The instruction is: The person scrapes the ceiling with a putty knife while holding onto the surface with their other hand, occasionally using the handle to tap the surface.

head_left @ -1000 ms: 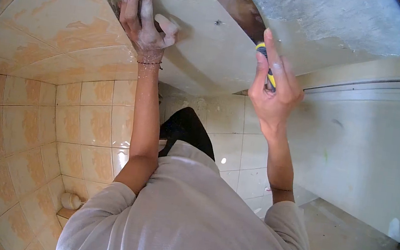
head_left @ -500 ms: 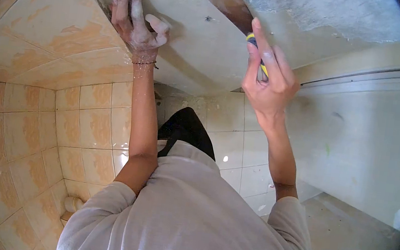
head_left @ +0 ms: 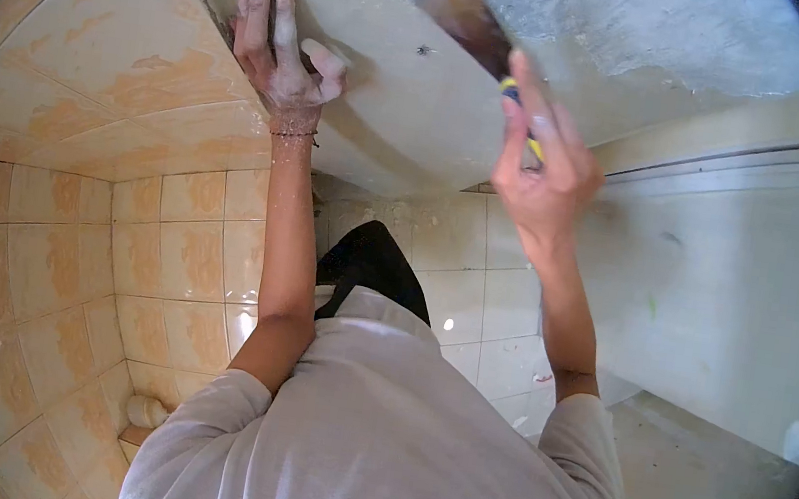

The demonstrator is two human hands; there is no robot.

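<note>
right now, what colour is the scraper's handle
Yellow and dark; the handle shows best in the head view, partly covered by the right hand.

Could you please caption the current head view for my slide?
Right hand holds a scraper; dusty left hand rests against the wall.

Upper body: loose, pale grey shirt [head_left: 377, 418] with plain short sleeves [head_left: 581, 440]. Lower body: black legwear [head_left: 376, 262], partly visible. Left wrist: thin, dark, knobbly bracelet [head_left: 294, 135]. Left hand [head_left: 287, 68]: powdery residue on the fingers.
</note>
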